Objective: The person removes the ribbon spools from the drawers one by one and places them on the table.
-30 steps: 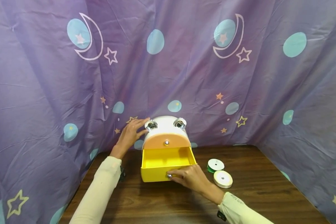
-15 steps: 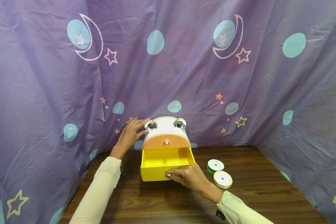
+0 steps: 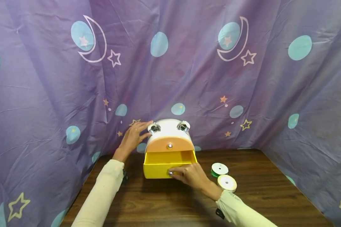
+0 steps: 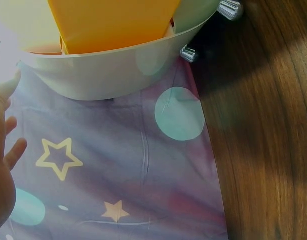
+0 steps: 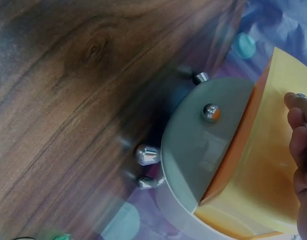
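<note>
Head view: small cabinet (image 3: pixel 169 134) at surface (image 3: pixel 170 205) rear; left hand (image 3: pixel 133 137) flat against cabinet's side, fingers straight; right hand (image 3: pixel 191 176) pinching knob (image 3: pixel 170 173) on half-out yellow drawer (image 3: pixel 164 166).
Left wrist: cabinet shell (image 4: pixel 118 70) smooth, likely light, slippery.
Right wrist: knob best hold.

The small storage box (image 3: pixel 169 136) is a rounded white shell standing upright on the wooden surface (image 3: pixel 170 205), its back against the purple star-printed curtain (image 3: pixel 170 78), with two shiny silver feet-like knobs (image 3: pixel 154 128) on top and an arched orange upper front bearing a small silver knob. Below that orange front, the yellow drawer (image 3: pixel 164 166) stands partly pulled out toward the viewer, level, its inside showing bare yellow. A small silver knob (image 3: pixel 170 173) sits at the middle of the drawer's front panel.
</note>
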The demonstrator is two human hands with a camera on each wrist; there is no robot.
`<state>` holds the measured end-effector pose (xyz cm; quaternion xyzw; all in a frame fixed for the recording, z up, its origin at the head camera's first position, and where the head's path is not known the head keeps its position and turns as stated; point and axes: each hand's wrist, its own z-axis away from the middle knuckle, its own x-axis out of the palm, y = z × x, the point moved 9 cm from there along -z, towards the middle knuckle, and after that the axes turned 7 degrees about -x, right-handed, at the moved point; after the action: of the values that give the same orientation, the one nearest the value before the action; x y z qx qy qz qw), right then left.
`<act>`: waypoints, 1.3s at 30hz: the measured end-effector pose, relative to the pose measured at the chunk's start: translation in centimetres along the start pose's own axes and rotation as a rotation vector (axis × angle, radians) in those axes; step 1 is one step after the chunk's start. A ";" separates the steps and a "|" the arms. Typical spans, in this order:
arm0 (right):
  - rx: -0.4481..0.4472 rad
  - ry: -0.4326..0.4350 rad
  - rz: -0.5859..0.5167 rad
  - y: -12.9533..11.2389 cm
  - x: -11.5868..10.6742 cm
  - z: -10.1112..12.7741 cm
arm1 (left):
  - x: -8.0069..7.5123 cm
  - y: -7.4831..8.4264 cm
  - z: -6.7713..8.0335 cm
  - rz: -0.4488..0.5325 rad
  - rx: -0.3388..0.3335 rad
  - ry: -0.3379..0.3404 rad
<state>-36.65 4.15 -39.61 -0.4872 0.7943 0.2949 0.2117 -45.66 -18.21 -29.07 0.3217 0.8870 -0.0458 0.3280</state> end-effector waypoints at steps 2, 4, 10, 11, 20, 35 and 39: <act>-0.001 0.002 0.000 0.2 0.1 0.0 | 0.0 0.0 0.0 0.002 0.002 0.004; 0.000 0.004 0.009 0.5 0.3 0.0 | 0.0 0.1 0.0 0.002 0.004 0.005; 0.030 0.008 0.013 1.6 0.7 0.0 | -0.1 0.1 0.0 -0.004 0.009 0.003; 0.030 0.014 0.008 1.7 0.8 0.0 | -0.1 0.2 0.0 -0.004 0.010 0.002; 0.047 0.017 0.040 3.2 1.5 -0.1 | 0.0 0.0 -0.1 -0.012 0.012 0.014; 0.160 -0.010 0.080 5.4 3.0 -0.1 | -0.1 0.1 0.0 -0.005 0.003 0.010; 0.193 -0.034 0.089 5.8 3.3 -0.1 | -0.1 0.2 0.0 -0.004 0.013 0.009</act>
<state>-43.32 3.98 -40.07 -0.4237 0.8362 0.2341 0.2578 -45.53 -18.12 -28.95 0.3224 0.8888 -0.0507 0.3219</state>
